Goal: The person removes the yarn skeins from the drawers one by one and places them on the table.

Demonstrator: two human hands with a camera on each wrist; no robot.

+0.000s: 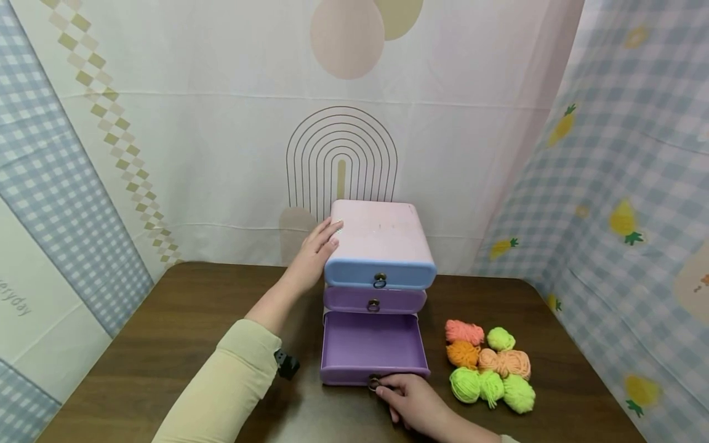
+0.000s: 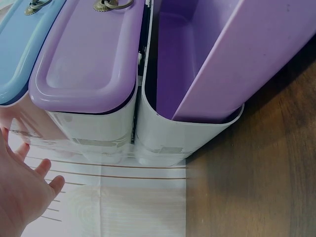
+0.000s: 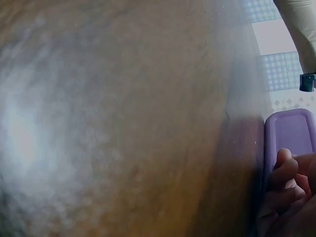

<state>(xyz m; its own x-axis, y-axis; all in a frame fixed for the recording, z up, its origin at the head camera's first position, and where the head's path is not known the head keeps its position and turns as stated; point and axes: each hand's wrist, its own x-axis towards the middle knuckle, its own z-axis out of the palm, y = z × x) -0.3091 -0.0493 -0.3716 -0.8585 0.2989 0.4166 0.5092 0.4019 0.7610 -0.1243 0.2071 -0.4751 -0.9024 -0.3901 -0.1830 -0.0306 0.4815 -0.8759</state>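
A small three-drawer cabinet with a pink top stands on the table. Its top drawer has a blue front, and the middle drawer a purple one; both are closed. The purple bottom drawer is pulled out, its inside bare. With thumb and fingers, my right hand pinches the metal ring pull on that drawer's front. My left hand rests against the cabinet's upper left side, fingers extended; the left wrist view shows the same hand beside the pink shell.
Right of the cabinet lie several small yarn balls: coral, orange, a peach skein and yellow-green ones. Behind the brown wooden table hangs a patterned cloth, with checked cloth at the sides.
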